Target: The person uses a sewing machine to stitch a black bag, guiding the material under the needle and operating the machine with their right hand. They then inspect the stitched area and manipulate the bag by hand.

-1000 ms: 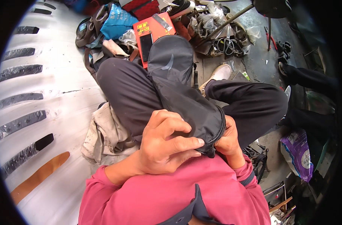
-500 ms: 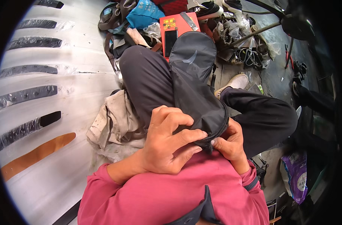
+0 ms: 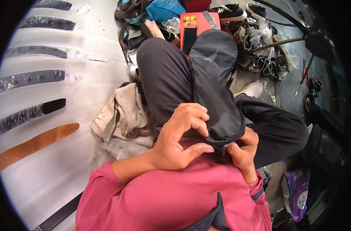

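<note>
A long black zip bag (image 3: 217,111) with a rounded far end and a pale curved mark lies over my lap between my knees. Its near end, edged by a zipper (image 3: 237,135), points toward my body. My right hand (image 3: 244,150) pinches that zipped edge, thumb on the near side and the other fingers partly hidden behind the bag. My left hand (image 3: 181,136) is at the bag's left side, fingers curved and their tips against the fabric. Its thumb stands apart from them, just short of the zipped end, with nothing gripped between.
Ahead lie a red box (image 3: 200,24) bearing a black phone (image 3: 189,40), a blue bag (image 3: 164,10), and shoes (image 3: 231,13). Left, a pale surface carries several dark strips and a brown one (image 3: 40,144). A beige cloth (image 3: 121,115) sits by my knee; a purple packet (image 3: 297,190) is at right.
My left thumb and index finger have spread apart and drawn back from the zipped edge. My right hand keeps its pinch there. The whole view has shifted slightly.
</note>
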Motion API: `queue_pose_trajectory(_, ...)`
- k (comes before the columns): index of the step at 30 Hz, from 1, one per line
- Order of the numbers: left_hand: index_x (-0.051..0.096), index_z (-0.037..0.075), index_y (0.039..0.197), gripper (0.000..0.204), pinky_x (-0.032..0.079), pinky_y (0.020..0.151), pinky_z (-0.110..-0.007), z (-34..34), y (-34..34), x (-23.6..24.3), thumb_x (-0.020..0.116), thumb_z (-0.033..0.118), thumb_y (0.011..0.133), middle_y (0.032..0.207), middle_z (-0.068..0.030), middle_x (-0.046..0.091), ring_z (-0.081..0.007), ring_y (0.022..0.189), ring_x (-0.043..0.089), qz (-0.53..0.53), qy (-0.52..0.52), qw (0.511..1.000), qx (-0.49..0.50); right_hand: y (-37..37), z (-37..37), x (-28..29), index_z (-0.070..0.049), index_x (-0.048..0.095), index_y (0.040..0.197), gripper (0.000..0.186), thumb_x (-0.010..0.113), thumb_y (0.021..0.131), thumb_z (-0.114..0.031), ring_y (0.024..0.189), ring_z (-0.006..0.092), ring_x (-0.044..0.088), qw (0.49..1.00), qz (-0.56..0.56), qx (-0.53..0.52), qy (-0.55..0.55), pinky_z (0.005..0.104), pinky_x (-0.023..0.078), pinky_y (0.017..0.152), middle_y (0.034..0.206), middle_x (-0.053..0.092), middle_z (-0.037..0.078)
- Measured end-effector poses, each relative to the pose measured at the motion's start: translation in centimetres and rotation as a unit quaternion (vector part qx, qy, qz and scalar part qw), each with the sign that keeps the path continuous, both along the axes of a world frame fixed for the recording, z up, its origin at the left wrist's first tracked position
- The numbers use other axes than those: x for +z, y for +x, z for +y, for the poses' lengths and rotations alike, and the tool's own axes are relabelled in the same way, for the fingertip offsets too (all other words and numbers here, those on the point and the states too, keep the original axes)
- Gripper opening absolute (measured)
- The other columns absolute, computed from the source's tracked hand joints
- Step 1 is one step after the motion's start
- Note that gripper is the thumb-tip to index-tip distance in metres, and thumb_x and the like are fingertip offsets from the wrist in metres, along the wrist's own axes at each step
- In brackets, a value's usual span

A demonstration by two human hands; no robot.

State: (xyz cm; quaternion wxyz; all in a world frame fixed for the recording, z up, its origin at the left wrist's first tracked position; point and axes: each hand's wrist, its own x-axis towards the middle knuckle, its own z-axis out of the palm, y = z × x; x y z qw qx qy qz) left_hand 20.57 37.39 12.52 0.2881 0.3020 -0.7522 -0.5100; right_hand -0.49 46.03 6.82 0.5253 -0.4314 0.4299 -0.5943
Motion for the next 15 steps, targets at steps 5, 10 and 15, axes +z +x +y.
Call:
queue_pose_trajectory(5,0.065,0.006,0.091,0.026,0.046,0.1,-0.041,0.1,0.7,-0.8,0.087,0.017,0.083,0.116,-0.0127,0.063,-0.0328,0.122,0.058,0.016,0.029,0.999,0.0,0.0,0.0,-0.3,0.003,0.075,0.092,0.019,0.071,0.074,0.005,0.073,0.015,0.064,1.0,0.013,0.007,-0.013,0.0283,0.048,0.068,0.084,0.072,0.007)
queue_pose_trajectory(10,0.066,0.006,0.087,0.024,0.049,0.096,-0.041,0.3,0.8,-1.0,0.087,0.019,0.084,0.112,-0.0131,0.064,-0.0324,0.116,0.061,-0.005,-0.014,1.0,0.026,0.1,-0.2,-0.2,0.002,0.075,0.092,0.019,0.072,0.073,0.004,0.073,0.015,0.064,0.998,0.021,0.045,0.036,0.0278,0.049,0.068,0.084,0.072,0.006)
queue_pose_trajectory(15,0.066,0.006,0.087,0.026,0.051,0.094,-0.041,0.2,0.8,-1.5,0.087,0.021,0.083,0.11,-0.0143,0.064,-0.0335,0.115,0.061,0.01,-0.052,0.998,0.029,0.3,-0.7,-0.7,0.0,0.075,0.091,0.019,0.075,0.073,0.002,0.074,0.0191,0.068,0.998,0.041,0.048,-0.019,0.0294,0.051,0.068,0.087,0.074,0.008)
